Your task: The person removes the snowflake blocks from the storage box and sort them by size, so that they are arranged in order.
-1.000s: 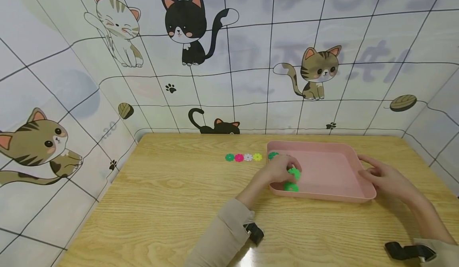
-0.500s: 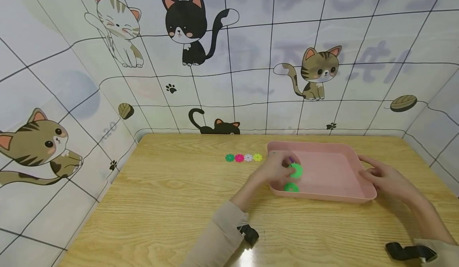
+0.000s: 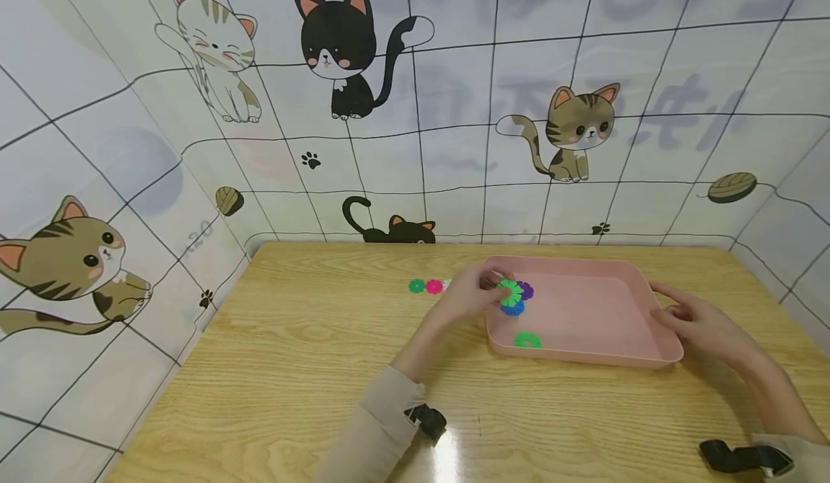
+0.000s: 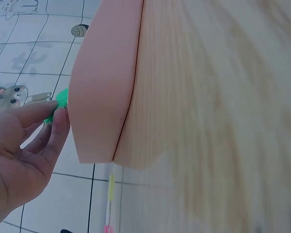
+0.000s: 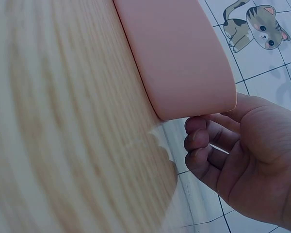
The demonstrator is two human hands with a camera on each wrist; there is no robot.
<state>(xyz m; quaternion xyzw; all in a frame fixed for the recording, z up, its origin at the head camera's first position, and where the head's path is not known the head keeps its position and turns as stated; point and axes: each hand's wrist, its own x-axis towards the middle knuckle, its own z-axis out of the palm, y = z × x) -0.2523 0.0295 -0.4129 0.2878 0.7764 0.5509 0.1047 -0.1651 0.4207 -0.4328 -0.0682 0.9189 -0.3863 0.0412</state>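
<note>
In the head view my left hand (image 3: 468, 292) pinches a bright green flower-shaped disc (image 3: 510, 293) between thumb and fingers, over the left end of a pink tray (image 3: 583, 359). Just past it in the tray are a purple disc (image 3: 527, 291) and a blue disc (image 3: 513, 309), both partly covered. Another green disc (image 3: 528, 339) lies by the tray's near wall. My right hand (image 3: 700, 324) grips the tray's right wall, with the thumb over the rim. The right wrist view shows that hand's curled fingers (image 5: 196, 140) against the outside of the tray wall (image 5: 194, 63).
Left of the tray, a row of discs lies on the wooden table (image 3: 311, 368): dark green (image 3: 416, 286), pink (image 3: 434, 286) and a partly hidden white one. A yellow disc's edge (image 4: 111, 187) shows in the left wrist view. A cat-patterned sheet (image 3: 454, 151) stands behind.
My left hand has moved left with the green disc, from inside the tray toward its left wall. The purple and blue discs have come into sight. My right hand stays put.
</note>
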